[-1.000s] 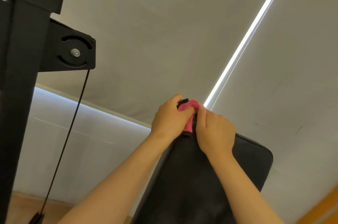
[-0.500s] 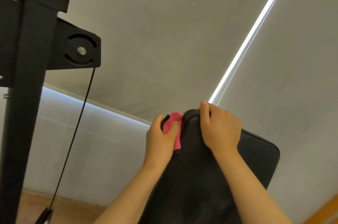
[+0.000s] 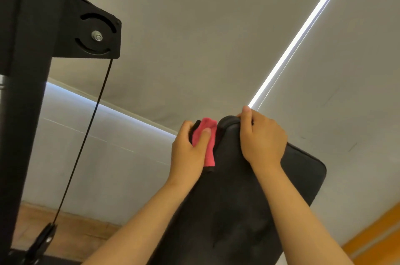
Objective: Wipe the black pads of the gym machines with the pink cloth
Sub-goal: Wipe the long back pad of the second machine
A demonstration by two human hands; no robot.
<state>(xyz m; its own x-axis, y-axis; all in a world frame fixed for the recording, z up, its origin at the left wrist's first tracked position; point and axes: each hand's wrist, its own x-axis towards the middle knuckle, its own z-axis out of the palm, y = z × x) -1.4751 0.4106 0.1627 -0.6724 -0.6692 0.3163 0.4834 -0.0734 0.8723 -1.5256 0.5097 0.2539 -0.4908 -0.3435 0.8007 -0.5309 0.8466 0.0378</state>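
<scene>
The single head-worn camera looked forward along the person's forearms, close enough that both arms entered from the near bottom edge, with the left hand (image 3: 188, 156) and right hand (image 3: 262, 139) just below centre. The black pad (image 3: 227, 210) ran away from the lens. The wide view was canted, taking in the machine's black upright (image 3: 23, 113) at near left and grey blinds (image 3: 194, 48) far behind.

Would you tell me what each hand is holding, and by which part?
The left hand grips the pink cloth at its upper part, thumb across it; the right hand grips the top edge of the black pad.
</scene>
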